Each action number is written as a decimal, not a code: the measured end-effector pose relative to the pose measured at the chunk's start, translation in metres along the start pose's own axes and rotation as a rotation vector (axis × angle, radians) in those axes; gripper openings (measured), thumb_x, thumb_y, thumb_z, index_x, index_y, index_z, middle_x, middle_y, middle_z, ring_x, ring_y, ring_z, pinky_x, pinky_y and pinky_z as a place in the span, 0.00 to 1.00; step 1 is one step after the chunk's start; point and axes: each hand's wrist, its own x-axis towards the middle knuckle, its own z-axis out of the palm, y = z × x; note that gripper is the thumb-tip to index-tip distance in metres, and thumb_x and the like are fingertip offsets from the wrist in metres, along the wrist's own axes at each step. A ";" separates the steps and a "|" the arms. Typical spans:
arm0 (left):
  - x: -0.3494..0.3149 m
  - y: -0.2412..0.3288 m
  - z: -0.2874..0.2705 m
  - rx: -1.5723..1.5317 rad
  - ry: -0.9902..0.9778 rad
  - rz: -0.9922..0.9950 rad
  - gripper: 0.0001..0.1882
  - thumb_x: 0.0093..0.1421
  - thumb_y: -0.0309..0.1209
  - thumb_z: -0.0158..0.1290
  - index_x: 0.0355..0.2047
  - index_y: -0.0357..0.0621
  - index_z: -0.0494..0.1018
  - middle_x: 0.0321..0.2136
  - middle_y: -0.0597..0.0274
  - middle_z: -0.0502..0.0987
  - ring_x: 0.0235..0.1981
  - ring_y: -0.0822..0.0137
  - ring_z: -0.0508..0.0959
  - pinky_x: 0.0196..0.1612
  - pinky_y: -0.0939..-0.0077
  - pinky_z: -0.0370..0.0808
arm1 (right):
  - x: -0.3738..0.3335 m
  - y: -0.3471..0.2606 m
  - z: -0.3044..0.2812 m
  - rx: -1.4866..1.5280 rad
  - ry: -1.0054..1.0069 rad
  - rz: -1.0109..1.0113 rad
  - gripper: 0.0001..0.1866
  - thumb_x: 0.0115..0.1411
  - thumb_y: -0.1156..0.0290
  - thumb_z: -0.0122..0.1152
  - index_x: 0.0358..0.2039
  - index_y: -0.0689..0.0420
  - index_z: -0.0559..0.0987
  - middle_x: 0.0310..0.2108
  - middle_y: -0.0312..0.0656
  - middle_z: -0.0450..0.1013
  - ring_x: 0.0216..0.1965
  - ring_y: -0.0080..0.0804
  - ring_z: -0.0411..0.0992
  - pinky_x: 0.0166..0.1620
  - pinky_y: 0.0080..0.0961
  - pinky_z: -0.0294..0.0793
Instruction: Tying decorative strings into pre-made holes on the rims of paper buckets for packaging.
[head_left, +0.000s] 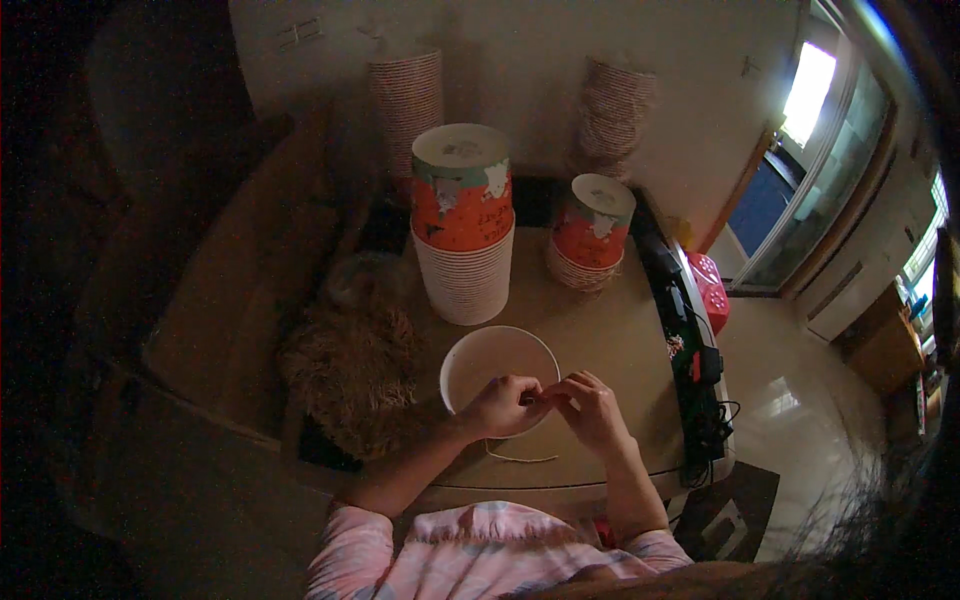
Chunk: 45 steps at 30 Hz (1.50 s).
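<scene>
A white paper bucket (470, 360) stands with its mouth up near the table's front edge. Over its near right rim, my left hand (508, 404) and my right hand (588, 405) meet at the fingertips, both closed in a pinch. A thin pale cord (522, 460) hangs by the bucket's near side, below my left hand, and its loose end trails to the right over the tabletop. The cord seems to lead up to my left fingers. Whatever sits between my right fingertips is too small and dark to make out.
Behind the bucket rise a tall stack of upturned orange and white buckets (463, 215) and a shorter stack (592, 235). Left lies a bundle of brown cords (355, 360). Black cables and adapters (708, 400) line the table's right edge, beside a red plastic stool (708, 285).
</scene>
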 end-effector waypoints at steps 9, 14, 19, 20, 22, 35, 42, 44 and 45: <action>0.000 -0.008 0.002 -0.017 -0.012 -0.011 0.17 0.54 0.43 0.54 0.28 0.39 0.72 0.25 0.60 0.77 0.29 0.71 0.76 0.34 0.75 0.71 | -0.002 0.008 0.001 -0.024 -0.003 -0.019 0.03 0.50 0.75 0.57 0.27 0.59 0.75 0.24 0.43 0.70 0.29 0.42 0.69 0.33 0.32 0.68; -0.001 0.000 0.000 -0.016 -0.001 0.027 0.18 0.55 0.45 0.53 0.27 0.40 0.72 0.25 0.60 0.77 0.28 0.71 0.76 0.33 0.74 0.71 | -0.001 0.006 0.000 -0.095 -0.026 0.013 0.04 0.51 0.75 0.56 0.28 0.60 0.74 0.26 0.44 0.71 0.29 0.43 0.69 0.34 0.32 0.68; -0.001 -0.005 0.000 -0.002 -0.002 0.058 0.15 0.54 0.42 0.54 0.28 0.40 0.72 0.24 0.59 0.77 0.28 0.69 0.76 0.33 0.74 0.72 | -0.001 0.001 0.000 0.015 0.083 0.146 0.05 0.51 0.75 0.57 0.29 0.60 0.74 0.29 0.44 0.72 0.31 0.41 0.70 0.34 0.30 0.70; -0.001 -0.006 0.000 0.027 -0.004 0.071 0.14 0.54 0.40 0.54 0.28 0.40 0.72 0.24 0.59 0.77 0.28 0.69 0.76 0.33 0.74 0.72 | 0.000 0.000 -0.001 0.087 0.040 0.134 0.05 0.50 0.76 0.58 0.30 0.60 0.75 0.29 0.44 0.72 0.31 0.40 0.70 0.34 0.30 0.70; -0.001 -0.003 0.000 0.018 0.005 0.055 0.14 0.54 0.39 0.54 0.28 0.40 0.72 0.24 0.59 0.77 0.28 0.70 0.76 0.33 0.74 0.72 | 0.001 0.000 -0.002 0.158 -0.003 0.122 0.06 0.50 0.76 0.58 0.30 0.60 0.75 0.29 0.43 0.72 0.31 0.39 0.71 0.33 0.29 0.70; -0.001 -0.001 0.001 -0.019 0.009 0.013 0.14 0.54 0.40 0.55 0.28 0.40 0.72 0.25 0.59 0.77 0.28 0.70 0.76 0.32 0.73 0.71 | -0.001 0.006 0.002 -0.038 -0.006 0.009 0.02 0.51 0.75 0.56 0.26 0.59 0.73 0.25 0.44 0.71 0.29 0.44 0.70 0.32 0.33 0.69; -0.002 0.009 -0.001 0.012 0.005 -0.013 0.12 0.54 0.37 0.54 0.27 0.40 0.72 0.24 0.59 0.76 0.27 0.70 0.76 0.32 0.73 0.71 | -0.003 0.007 -0.001 -0.054 -0.053 0.014 0.04 0.52 0.73 0.56 0.27 0.60 0.73 0.23 0.45 0.69 0.27 0.43 0.69 0.31 0.32 0.68; -0.002 0.004 0.001 0.021 0.024 0.026 0.12 0.54 0.37 0.54 0.27 0.40 0.72 0.23 0.59 0.77 0.27 0.70 0.76 0.32 0.74 0.71 | -0.003 0.000 -0.005 -0.012 -0.066 0.105 0.04 0.51 0.74 0.57 0.27 0.60 0.74 0.23 0.45 0.69 0.27 0.40 0.70 0.30 0.30 0.68; -0.002 0.000 0.002 0.021 0.025 0.025 0.12 0.54 0.37 0.54 0.27 0.40 0.72 0.23 0.59 0.77 0.27 0.70 0.76 0.32 0.74 0.71 | -0.002 -0.002 -0.006 0.030 -0.078 0.195 0.04 0.51 0.74 0.57 0.28 0.60 0.75 0.23 0.44 0.69 0.26 0.38 0.70 0.30 0.28 0.69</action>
